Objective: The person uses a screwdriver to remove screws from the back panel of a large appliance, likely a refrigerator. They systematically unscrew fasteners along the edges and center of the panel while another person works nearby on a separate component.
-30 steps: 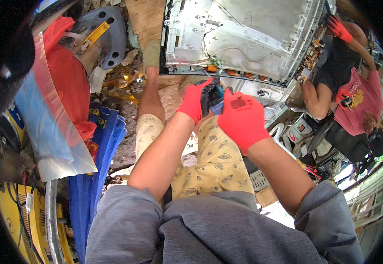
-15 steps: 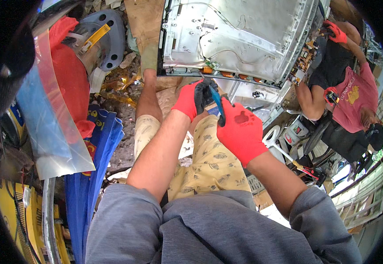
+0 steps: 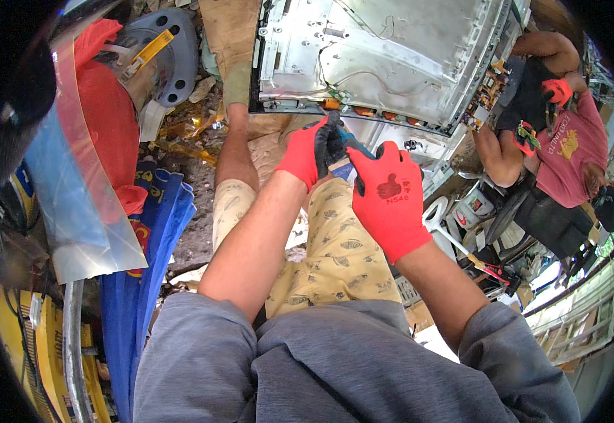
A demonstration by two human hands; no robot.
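Both my hands wear red gloves with black palms and meet near the close edge of a large silvery metal panel, which has thin wires and small boards on it. My left hand is closed at the front end of a teal-and-black hand tool. Behind it, my right hand grips the tool's body, its thumb side toward the left hand. The tool's exact kind is hidden by the gloves. A thin tip points at the panel's edge, close to an orange strip and a small green board.
A co-worker in a pink shirt and red gloves sits on the right beside exposed circuit boards. At left are clear plastic sheets, a red bag, a blue cloth and a grey plastic piece. A white bucket stands right.
My right hand has turned and shifted slightly, its back now facing up more. The left hand has risen slightly. The co-worker's raised hand has come down from the panel toward their body.
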